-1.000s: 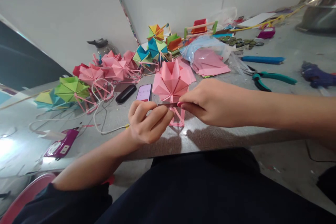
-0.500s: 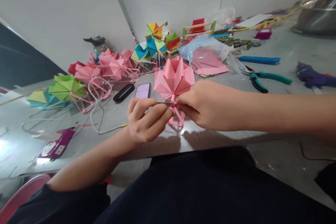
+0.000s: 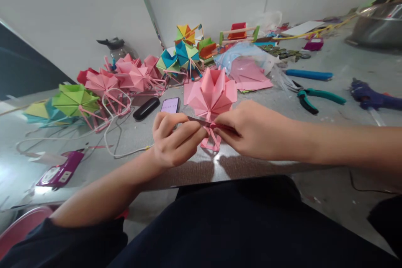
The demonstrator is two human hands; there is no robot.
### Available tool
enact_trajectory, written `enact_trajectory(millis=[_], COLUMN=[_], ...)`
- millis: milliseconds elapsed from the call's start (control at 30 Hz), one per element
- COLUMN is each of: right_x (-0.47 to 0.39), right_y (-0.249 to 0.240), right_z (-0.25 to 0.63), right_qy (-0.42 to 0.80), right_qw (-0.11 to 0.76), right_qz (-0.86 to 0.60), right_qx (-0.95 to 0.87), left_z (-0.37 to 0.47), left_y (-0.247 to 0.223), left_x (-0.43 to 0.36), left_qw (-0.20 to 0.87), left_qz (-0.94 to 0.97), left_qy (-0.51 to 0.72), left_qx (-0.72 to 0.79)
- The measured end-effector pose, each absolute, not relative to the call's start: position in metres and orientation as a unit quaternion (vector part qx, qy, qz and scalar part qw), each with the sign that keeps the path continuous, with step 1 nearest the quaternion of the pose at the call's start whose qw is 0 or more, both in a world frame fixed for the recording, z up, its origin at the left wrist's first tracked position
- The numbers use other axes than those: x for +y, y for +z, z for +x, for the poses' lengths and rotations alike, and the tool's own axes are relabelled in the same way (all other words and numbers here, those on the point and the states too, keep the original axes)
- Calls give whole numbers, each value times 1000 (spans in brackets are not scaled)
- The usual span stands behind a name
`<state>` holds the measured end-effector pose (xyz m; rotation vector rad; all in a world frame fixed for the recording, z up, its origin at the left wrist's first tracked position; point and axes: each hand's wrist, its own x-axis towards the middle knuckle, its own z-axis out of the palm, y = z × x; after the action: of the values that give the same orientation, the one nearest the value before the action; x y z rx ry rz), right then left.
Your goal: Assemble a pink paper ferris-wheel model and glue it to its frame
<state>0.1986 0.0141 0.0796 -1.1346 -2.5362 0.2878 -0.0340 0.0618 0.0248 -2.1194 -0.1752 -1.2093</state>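
Observation:
Between my hands runs a thin dark strip (image 3: 199, 121) with a red part at its right end; I cannot make out its kind. My left hand (image 3: 177, 139) is closed at the strip's left end, fingers curled. My right hand (image 3: 251, 130) pinches the red end between thumb and fingers. Just behind the strip stands a pink folded-paper model (image 3: 213, 94), like a flower or umbrella, on thin pink legs. Its lower stem is partly hidden by the strip and fingers.
A phone (image 3: 170, 105) and a black case (image 3: 146, 109) lie left of the model. Further left are several paper models (image 3: 75, 101), a white cable (image 3: 105, 134) and a purple device (image 3: 61, 170). Pliers (image 3: 314, 93), a blue stick (image 3: 309, 74) and a glue gun (image 3: 373, 94) lie right.
The red part of the strip shows more in my right hand, which sits slightly lower and further right. The left hand stays closed nearby. The whole view has shifted a little.

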Motion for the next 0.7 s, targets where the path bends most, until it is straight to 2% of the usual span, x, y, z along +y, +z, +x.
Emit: enact_trajectory(millis=[700], right_x=[3], right_y=[83], right_z=[202], right_qy=[158], right_qw=[167], right_qz=[-442], right_qx=[-867], left_z=[-29], left_y=[24], left_x=[66], left_qw=[322], left_qz=[-821], left_qy=[-469], left_qx=[-50])
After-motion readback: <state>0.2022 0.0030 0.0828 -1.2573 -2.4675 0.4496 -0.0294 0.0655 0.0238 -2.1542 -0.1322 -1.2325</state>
